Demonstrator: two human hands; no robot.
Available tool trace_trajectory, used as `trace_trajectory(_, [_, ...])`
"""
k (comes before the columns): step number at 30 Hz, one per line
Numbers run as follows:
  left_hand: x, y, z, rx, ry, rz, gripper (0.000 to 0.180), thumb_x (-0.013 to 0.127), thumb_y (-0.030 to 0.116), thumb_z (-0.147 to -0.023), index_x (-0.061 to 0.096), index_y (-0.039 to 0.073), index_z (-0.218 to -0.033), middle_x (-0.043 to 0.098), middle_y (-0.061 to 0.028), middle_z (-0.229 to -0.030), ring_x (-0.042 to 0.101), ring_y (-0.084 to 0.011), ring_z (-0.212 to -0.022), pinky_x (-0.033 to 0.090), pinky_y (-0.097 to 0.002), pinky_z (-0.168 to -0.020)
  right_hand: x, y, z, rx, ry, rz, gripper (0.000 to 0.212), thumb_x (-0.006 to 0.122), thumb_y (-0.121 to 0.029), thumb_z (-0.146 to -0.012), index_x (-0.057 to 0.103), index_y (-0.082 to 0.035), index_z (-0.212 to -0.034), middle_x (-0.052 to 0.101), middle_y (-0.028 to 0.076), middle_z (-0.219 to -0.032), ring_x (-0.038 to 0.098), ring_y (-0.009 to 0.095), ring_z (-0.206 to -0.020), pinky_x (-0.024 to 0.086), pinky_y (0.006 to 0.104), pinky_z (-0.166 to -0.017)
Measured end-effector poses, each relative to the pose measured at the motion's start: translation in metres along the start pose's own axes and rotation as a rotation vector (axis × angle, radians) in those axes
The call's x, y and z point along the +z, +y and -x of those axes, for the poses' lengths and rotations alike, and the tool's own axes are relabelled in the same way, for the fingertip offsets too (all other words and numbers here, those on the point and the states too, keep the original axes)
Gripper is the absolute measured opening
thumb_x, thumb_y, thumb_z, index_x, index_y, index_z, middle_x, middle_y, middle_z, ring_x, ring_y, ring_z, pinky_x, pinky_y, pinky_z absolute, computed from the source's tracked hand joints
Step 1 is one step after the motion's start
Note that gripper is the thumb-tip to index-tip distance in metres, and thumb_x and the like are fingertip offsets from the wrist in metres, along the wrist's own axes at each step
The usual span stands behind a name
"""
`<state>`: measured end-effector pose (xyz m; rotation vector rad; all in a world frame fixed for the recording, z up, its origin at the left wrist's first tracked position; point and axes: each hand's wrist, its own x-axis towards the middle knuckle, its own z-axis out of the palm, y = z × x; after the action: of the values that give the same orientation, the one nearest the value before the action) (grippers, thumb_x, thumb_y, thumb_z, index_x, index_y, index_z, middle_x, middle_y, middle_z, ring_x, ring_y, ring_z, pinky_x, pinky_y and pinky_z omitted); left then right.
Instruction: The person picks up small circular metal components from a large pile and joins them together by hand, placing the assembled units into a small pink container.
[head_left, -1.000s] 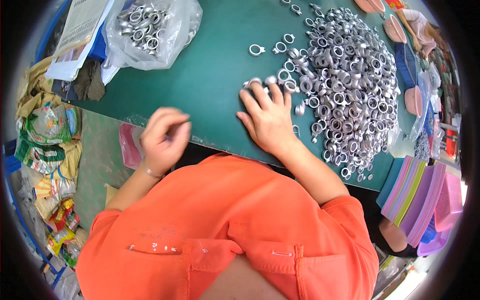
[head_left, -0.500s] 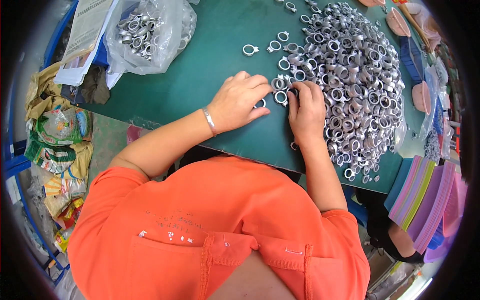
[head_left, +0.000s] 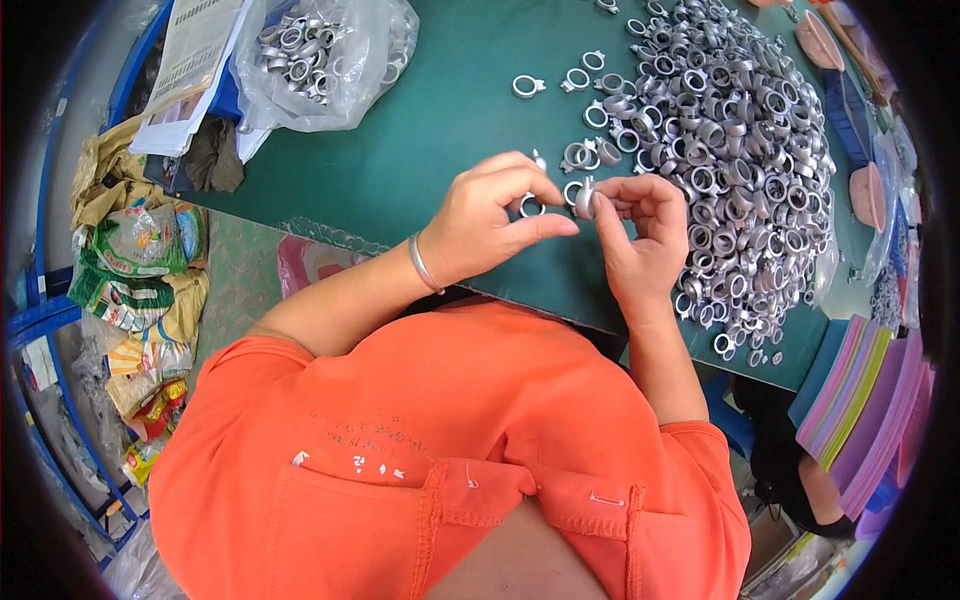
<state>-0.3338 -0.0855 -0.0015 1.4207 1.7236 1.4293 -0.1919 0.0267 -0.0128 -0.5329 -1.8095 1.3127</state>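
A silver-grey metal ring with a small lug is pinched between thumb and fingertips of my right hand, just above the green tabletop. My left hand is to its left, thumb and forefinger spread apart with a gap facing the held ring. Beneath the left fingers another ring lies on the table, partly covered. One more ring rests right beside the held one. To the right rises a large heap of similar rings.
Several loose rings are scattered left of the heap. A clear plastic bag with rings stands at the far left, beside papers. Pink baskets line the right edge. Stacked coloured trays stand lower right.
My right hand has raised a ring from the table and tipped it on edge. My left thumb and forefinger remain apart. The whole view has shifted slightly.
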Motion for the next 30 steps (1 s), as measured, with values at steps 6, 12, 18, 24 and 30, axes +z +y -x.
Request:
trace_trajectory(6, [0.01,0.006,0.002,0.078,0.08,0.172,0.016,0.073,0.004,-0.071,0.064,0.003,-0.084,0.057,-0.0044,-0.084,0.051,-0.0094,-0.066,0.042,-0.0207,-0.057,0.01,-0.016,0.01,0.004,0.075,-0.172,0.016,0.057,0.006,-0.083,0.054,0.002,-0.099,0.064,0.009,-0.089,0.06,0.011,-0.076,0.05,0.0222,-0.064])
trace_trajectory(12, [0.009,0.006,0.004,0.245,0.084,0.028,0.013,0.071,0.001,-0.072,0.064,0.003,-0.083,0.056,-0.0061,-0.084,0.055,-0.0138,-0.075,0.046,-0.0231,-0.061,-0.002,-0.013,0.009,0.46,-0.189,-0.543,0.025,0.049,-0.015,-0.094,0.055,0.003,-0.11,0.062,0.01,-0.096,0.059,0.012,-0.077,0.048,0.0237,-0.061])
trace_trajectory(18, [0.011,0.005,0.011,-0.088,0.107,0.37,0.015,0.065,0.0,-0.08,0.056,0.001,-0.092,0.057,-0.0042,-0.085,0.054,-0.0081,-0.075,0.046,-0.0212,-0.061,-0.001,-0.009,0.011,0.375,-0.133,-0.82,0.031,0.06,-0.004,-0.084,0.048,-0.001,-0.113,0.059,0.017,-0.109,0.061,0.022,-0.091,0.053,0.032,-0.072])
trace_trajectory(24, [-0.003,0.016,0.004,-0.517,-0.108,0.775,0.014,0.06,0.009,-0.087,0.056,-0.001,-0.096,0.062,-0.0068,-0.079,0.061,-0.0119,-0.066,0.05,-0.0219,-0.059,-0.002,-0.008,0.014,0.173,-0.117,-0.671,0.045,0.061,0.011,-0.075,0.043,-0.001,-0.114,0.055,0.019,-0.114,0.056,0.029,-0.106,0.048,0.037,-0.088])
trace_trajectory(30, [-0.009,0.002,0.013,-0.571,-0.054,0.929,0.02,0.058,0.007,-0.086,0.057,-0.002,-0.103,0.065,-0.0137,-0.09,0.066,-0.0186,-0.078,0.055,-0.0272,-0.068,0.002,-0.016,0.013,0.062,-0.276,-0.357,0.036,0.047,0.018,-0.076,0.047,0.002,-0.108,0.052,0.017,-0.118,0.051,0.026,-0.114,0.042,0.0351,-0.095])
